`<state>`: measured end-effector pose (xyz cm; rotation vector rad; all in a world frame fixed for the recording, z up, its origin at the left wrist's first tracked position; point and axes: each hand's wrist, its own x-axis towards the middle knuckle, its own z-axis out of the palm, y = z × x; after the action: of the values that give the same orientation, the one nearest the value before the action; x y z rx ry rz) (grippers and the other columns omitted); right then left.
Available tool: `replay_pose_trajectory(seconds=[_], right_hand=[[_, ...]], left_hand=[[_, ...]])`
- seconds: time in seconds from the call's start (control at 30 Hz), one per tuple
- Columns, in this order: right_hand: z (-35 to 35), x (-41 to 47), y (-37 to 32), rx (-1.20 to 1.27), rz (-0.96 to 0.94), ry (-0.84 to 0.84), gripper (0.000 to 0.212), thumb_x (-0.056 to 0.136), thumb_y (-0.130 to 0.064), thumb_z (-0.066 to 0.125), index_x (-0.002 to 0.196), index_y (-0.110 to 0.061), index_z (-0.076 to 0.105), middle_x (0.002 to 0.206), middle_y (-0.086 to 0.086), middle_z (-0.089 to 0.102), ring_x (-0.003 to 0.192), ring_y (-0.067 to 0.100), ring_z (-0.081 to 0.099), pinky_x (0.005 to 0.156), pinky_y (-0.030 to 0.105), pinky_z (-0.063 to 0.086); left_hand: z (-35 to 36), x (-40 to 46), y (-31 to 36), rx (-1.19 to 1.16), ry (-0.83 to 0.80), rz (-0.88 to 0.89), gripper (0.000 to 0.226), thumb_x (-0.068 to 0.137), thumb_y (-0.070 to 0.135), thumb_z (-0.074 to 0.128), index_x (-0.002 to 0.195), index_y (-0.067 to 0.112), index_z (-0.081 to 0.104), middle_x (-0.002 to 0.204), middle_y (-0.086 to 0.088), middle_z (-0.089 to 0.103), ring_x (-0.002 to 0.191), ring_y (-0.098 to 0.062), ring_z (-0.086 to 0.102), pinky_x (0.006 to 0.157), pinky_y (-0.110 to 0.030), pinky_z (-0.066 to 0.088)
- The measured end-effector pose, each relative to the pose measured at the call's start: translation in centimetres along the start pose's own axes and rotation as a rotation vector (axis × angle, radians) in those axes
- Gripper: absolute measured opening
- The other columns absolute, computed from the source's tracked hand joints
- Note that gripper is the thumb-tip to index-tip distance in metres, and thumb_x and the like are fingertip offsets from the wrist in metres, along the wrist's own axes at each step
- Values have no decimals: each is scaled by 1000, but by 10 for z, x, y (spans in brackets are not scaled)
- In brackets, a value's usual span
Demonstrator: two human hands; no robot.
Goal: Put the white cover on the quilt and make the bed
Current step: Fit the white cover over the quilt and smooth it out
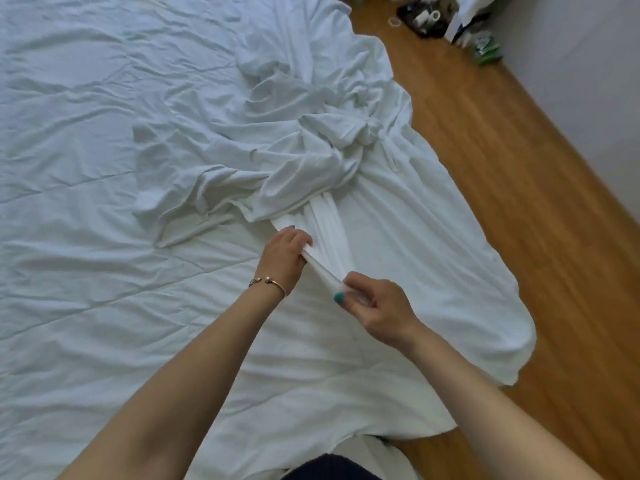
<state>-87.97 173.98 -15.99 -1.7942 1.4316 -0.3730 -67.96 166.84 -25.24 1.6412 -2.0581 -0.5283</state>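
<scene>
Wrinkled white bed (86, 168) fills the left w/ wood floor (519, 168) & clutter (424, 17) by the grey wall at right, white cover (311, 150) bunched mid-bed, left hand (285, 254) & right hand (377, 306) close together, both pinching its gathered edge.

View: just one cam, head-worn, wide-angle.
Facing: forward and down over the bed (86, 237).
Nearness: close, forearms enter from the bottom edge.
Frame right: wooden floor (519, 168).

No legible text, labels, brands or numbers anywhere; distant floor clutter (424, 15) too blurred
</scene>
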Motion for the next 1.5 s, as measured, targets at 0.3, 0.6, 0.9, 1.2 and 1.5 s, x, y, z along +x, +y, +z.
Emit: replay_pose_trajectory(seconds=[0.3, 0.6, 0.9, 1.2, 1.5], right_hand=[[-13, -15, -4, -342, -47, 118, 42, 68, -62, 66, 107, -48, 58, 95, -26, 52, 90, -5, 46, 85, 24, 35], [66, -19, -48, -339, -151, 37, 22, 87, -3, 55, 102, -12, 68, 93, 3, 67, 84, 27, 62, 71, 39, 50], [52, -21, -99, 273, -243, 159, 12, 78, 4, 59, 69, -4, 62, 67, -12, 48, 62, 2, 44, 61, 16, 33], [10, -37, -42, -88, 78, 196, 58, 80, 10, 59, 72, -47, 56, 81, -13, 59, 86, 4, 60, 72, 25, 40], [109, -35, -88, -234, -92, -101, 61, 83, -21, 66, 139, -30, 45, 127, -6, 59, 112, 15, 57, 90, 26, 45]], left_hand=[[-92, -57, 45, 305, -162, 340, 36, 77, 34, 63, 65, 23, 32, 46, 2, 50, 36, -25, 47, 45, -17, 6], [-88, -109, 9, -34, -233, 336, 37, 92, 40, 37, 89, 13, 61, 80, -1, 62, 72, -23, 56, 60, -26, 33], [-63, -45, -43, 30, -241, 102, 21, 85, 7, 56, 102, 11, 67, 109, -9, 66, 106, -31, 56, 89, -34, 43], [-157, -48, -46, 296, -73, 173, 13, 84, 24, 51, 85, 17, 62, 77, -5, 68, 71, -31, 65, 54, -29, 33], [-101, -156, 5, -6, -361, -2, 33, 90, 32, 41, 117, 21, 56, 113, 6, 63, 106, -18, 56, 85, -32, 39]])
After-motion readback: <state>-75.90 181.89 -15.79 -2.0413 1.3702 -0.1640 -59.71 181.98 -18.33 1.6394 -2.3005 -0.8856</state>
